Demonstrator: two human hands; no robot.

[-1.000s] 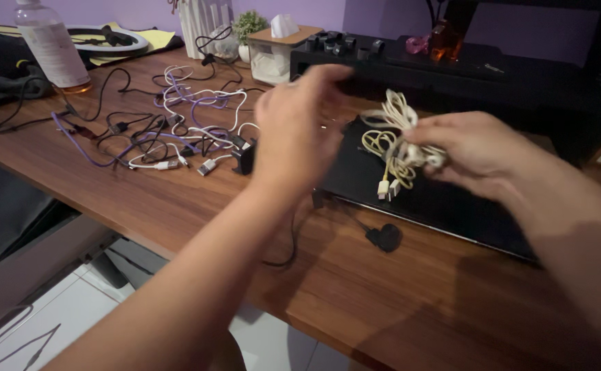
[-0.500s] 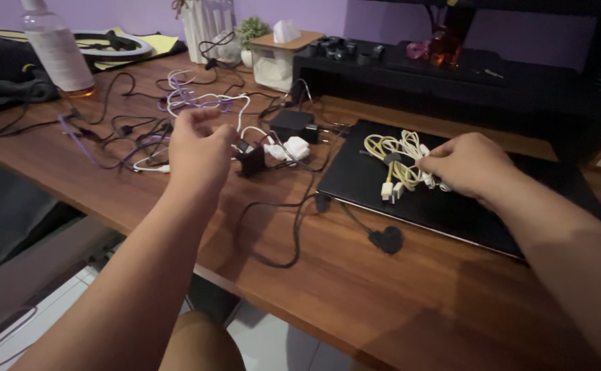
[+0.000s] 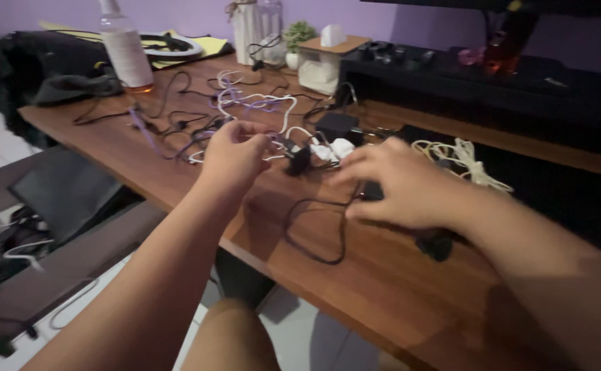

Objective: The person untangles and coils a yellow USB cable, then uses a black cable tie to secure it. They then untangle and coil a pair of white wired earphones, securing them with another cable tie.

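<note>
Left hand: Your left hand (image 3: 235,152) was at mid-frame over the worktop (image 3: 397,295), fingers curled and pinching into the near edge of the cable tangle (image 3: 211,113). I could not tell exactly which strand it had, as the fingers hid the contact.

Right hand: Your right hand (image 3: 400,185) lay just right of centre, palm down, fingers spread and partly bent, empty as far as could be seen, over the black cable (image 3: 314,230) that looped towards the front edge.

Work items: The tangle of white, purple and black leads sprawled across the upper-left-centre of the frame. A black adapter (image 3: 336,126) and white plugs (image 3: 333,149) sat just beyond your fingertips, between the two hands.

Finished bundle: The cream coiled cable (image 3: 460,156) rested on the dark laptop lid (image 3: 554,185) at right, apart from the tangle.

Surroundings: A clear bottle (image 3: 125,51) stood at upper left, and a tissue box (image 3: 322,58) at top centre.

Technique: In my judgement, you needed to isolate one lead only, finding its plug end first and following it out.

Grip: You ought to have steadied the pile with one hand while the other drew the strand slowly.

Risk: A sharp pull would probably have tightened knots or dragged the adapter and plugs along.

Image quality: The right hand was motion-blurred, so finger detail was uncertain.
</note>
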